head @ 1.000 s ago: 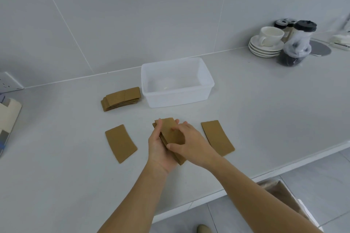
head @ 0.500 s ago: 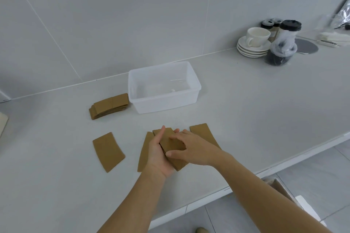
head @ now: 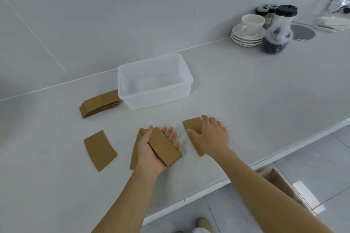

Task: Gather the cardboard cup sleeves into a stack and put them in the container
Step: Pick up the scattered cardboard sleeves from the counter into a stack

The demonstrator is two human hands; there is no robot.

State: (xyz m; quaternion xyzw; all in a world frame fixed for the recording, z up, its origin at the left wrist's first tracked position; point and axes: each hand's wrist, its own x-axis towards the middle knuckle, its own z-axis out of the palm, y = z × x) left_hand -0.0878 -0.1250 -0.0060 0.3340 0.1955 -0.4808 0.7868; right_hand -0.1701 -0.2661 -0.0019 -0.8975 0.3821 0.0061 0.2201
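A person stands at a pale grey counter (head: 246, 100), seen from above through a head-worn camera. Both bare forearms reach in from the bottom edge.

The left hand (head: 151, 151), palm up near the centre of the view, holds a small stack of flattened brown cardboard cup sleeves (head: 162, 147). The thumb presses along the stack's left edge and the fingers are spread beneath it. The stack's long axis runs from about 11 o'clock at its far end to 5 o'clock at its near end.

Under that hand, a single sleeve (head: 136, 149) lies flat on the counter, its long axis close to 12 to 6 o'clock.

The right hand (head: 212, 136), at about 3 o'clock from the left, lies palm down with fingers loosely spread on another flat sleeve (head: 193, 126). That sleeve runs from 11 o'clock to 5 o'clock. It is touched, not gripped.

At 9 o'clock from the left hand, well apart, a lone sleeve (head: 99, 150) lies flat, running from 11 to 5 o'clock.

At 12 o'clock from the hands stands a clear plastic container (head: 157, 98) with nothing visible inside, its long side running left to right. Just beside its left wall rests a taller pile of sleeves (head: 99, 103), its long axis running from 8 to 2 o'clock.

At 2 o'clock, by the wall, a white cup sits on stacked saucers (head: 248, 38).
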